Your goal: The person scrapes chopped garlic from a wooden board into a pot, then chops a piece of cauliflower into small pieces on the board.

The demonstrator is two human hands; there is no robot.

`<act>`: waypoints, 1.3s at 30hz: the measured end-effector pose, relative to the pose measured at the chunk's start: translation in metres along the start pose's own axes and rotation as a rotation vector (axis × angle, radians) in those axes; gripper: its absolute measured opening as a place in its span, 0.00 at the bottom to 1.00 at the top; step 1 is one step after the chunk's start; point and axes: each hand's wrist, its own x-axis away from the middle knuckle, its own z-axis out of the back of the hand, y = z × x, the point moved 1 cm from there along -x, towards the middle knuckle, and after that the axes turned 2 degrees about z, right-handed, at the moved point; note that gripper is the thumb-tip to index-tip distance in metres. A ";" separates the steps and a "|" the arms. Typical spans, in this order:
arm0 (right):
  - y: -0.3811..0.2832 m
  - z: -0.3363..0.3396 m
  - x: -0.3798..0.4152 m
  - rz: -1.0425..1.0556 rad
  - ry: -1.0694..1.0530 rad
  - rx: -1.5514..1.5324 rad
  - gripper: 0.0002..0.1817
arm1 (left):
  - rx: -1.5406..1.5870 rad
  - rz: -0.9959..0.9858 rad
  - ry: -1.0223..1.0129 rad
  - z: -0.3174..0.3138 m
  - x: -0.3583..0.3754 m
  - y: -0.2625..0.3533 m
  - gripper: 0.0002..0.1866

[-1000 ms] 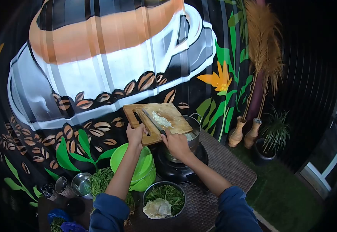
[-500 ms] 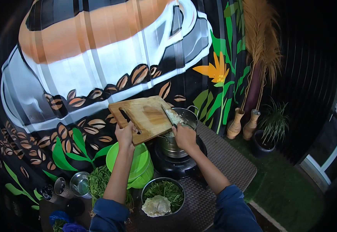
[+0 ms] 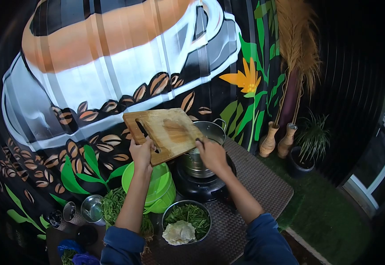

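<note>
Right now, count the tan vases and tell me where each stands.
2. One tan vase stands beyond the table; the other tan vase is just right of it, beside the potted plant. More may be hidden in the dark.

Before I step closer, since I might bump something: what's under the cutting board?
A metal pot on a black stove shows partly beneath the cutting board. The board covers part of the pot's opening, so anything there is hidden.

Left hand (image 3: 141, 152) grips a board (image 3: 168, 132) — tilted over the pot (image 3: 197, 167).
</note>
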 end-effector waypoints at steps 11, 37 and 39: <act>0.033 -0.013 -0.008 -0.157 0.017 -0.040 0.23 | 0.009 0.000 -0.031 0.006 0.005 0.018 0.19; 0.084 0.013 0.099 -0.486 -0.626 -1.720 0.20 | 0.358 0.368 -0.087 0.029 -0.044 0.017 0.26; 0.087 0.022 0.106 -0.461 -0.548 -1.407 0.21 | 0.321 0.347 -0.066 0.030 -0.042 0.019 0.27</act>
